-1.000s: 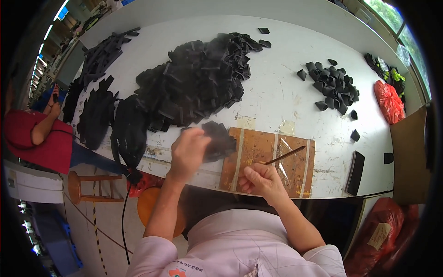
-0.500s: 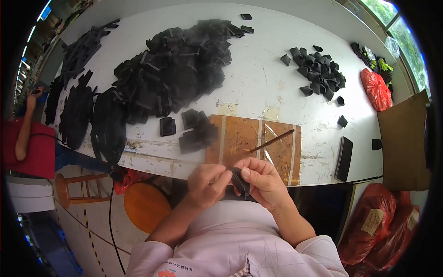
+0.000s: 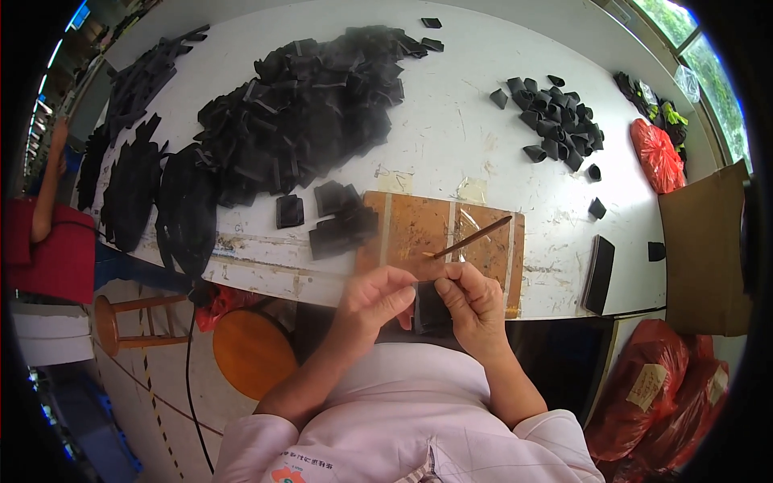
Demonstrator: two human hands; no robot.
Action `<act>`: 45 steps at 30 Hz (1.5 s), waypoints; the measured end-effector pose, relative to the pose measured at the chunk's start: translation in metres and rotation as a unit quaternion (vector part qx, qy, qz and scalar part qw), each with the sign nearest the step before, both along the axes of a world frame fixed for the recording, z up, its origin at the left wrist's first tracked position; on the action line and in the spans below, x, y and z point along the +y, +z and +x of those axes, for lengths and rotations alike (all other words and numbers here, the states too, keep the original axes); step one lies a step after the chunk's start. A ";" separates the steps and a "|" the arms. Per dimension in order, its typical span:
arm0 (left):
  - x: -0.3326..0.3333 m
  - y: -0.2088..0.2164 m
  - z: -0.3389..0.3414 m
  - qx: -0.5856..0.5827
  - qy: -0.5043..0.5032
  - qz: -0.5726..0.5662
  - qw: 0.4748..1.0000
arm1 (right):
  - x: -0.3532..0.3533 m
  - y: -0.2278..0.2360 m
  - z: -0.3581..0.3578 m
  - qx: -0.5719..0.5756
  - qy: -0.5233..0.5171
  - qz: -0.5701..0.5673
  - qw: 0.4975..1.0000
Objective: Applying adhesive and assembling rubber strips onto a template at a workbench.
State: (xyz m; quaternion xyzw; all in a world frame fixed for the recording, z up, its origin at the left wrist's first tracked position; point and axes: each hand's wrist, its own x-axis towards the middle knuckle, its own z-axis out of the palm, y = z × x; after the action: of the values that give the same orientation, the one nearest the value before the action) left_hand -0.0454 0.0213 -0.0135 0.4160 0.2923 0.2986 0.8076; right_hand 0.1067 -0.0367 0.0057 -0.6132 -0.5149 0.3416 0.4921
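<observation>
A small flat black fabric piece [image 3: 433, 310] hangs between my hands near the table's front edge. My right hand [image 3: 473, 304] pinches its upper edge between thumb and fingers. At its upper left corner, my left hand [image 3: 373, 302] is closed with thumb and forefinger together, the other fingers partly hidden. Just beyond my hands lies a brown wooden board [image 3: 411, 229] with pale strips across it. A slim brush [image 3: 475, 237] rests slantwise on the board. Several loose black pieces [image 3: 342, 221] lie left of the board, one overlapping its edge.
A large heap of black pieces [image 3: 298, 113] spreads over the table's left half. Folded black pieces [image 3: 555, 121] form a smaller pile at right. A dark flat block [image 3: 599, 275] lies near the right front edge. A person in red [image 3: 48, 249] is at far left, beyond a stool [image 3: 254, 354].
The black piece, earlier bunched between my fingers, now hangs flat and more spread out. Both hands have shifted slightly upward. The person at left has moved an arm.
</observation>
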 end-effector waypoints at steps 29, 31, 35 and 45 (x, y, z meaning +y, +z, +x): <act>-0.022 -0.003 0.021 0.280 0.166 0.496 0.805 | -0.007 -0.012 -0.016 -0.144 -0.062 0.076 0.985; -0.023 -0.011 0.026 0.287 0.209 0.527 0.772 | 0.000 -0.022 -0.016 -0.184 -0.069 0.126 0.972; -0.016 -0.001 0.030 0.182 0.254 0.285 0.906 | 0.003 -0.033 -0.017 -0.274 -0.100 0.127 0.948; -0.016 0.001 0.042 -0.004 0.113 0.073 0.991 | -0.013 -0.013 0.009 0.648 0.030 -0.133 0.749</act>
State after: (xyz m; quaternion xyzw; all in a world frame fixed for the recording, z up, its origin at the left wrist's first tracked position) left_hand -0.0030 0.0058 -0.0120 0.4371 0.3113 0.4101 0.7375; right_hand 0.1161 -0.0495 -0.0074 -0.2879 -0.0395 0.7367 0.6106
